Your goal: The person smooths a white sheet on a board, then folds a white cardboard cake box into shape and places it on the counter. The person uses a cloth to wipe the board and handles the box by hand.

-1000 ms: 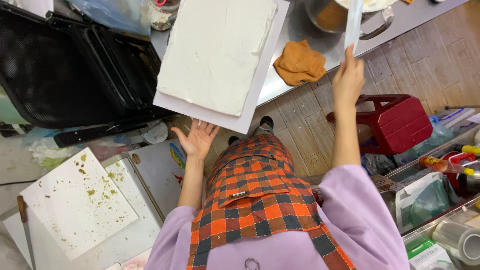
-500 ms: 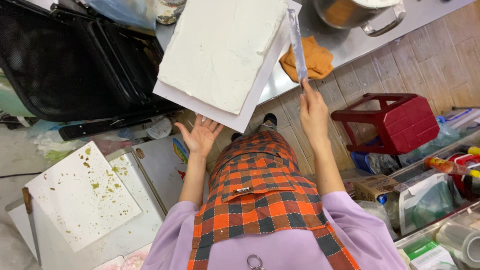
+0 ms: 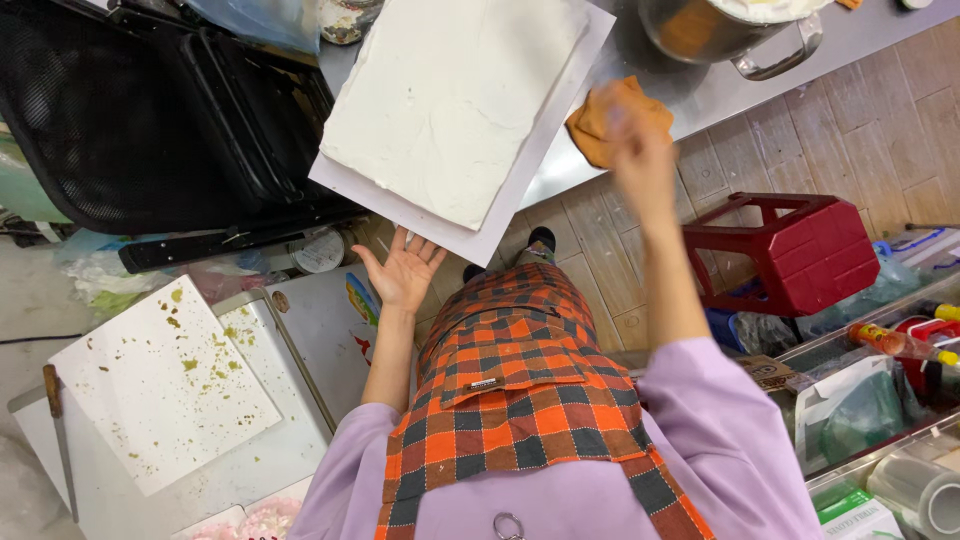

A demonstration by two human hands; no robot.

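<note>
Frosted slab cake (image 3: 455,95) on its white board (image 3: 560,110) is overhanging the steel worktop (image 3: 860,40) edge; I am reaching my left hand (image 3: 403,272), open and palm-up, beneath the board. My right hand (image 3: 640,150) is blurring near the orange cloth (image 3: 600,125); its grip I cannot tell. Judging next: seating my palm flat under the board.

Layout, head view: counter ahead, floor clutter to both sides.
Frosted slab (image 3: 455,100) lies on a board (image 3: 560,95) overhanging the counter (image 3: 850,40) edge; cloth (image 3: 605,120) to its right, pot (image 3: 720,25) beyond. Stool (image 3: 800,250) on the floor at right. Cutting board (image 3: 160,385) at left, knife (image 3: 60,440) beside it.
</note>
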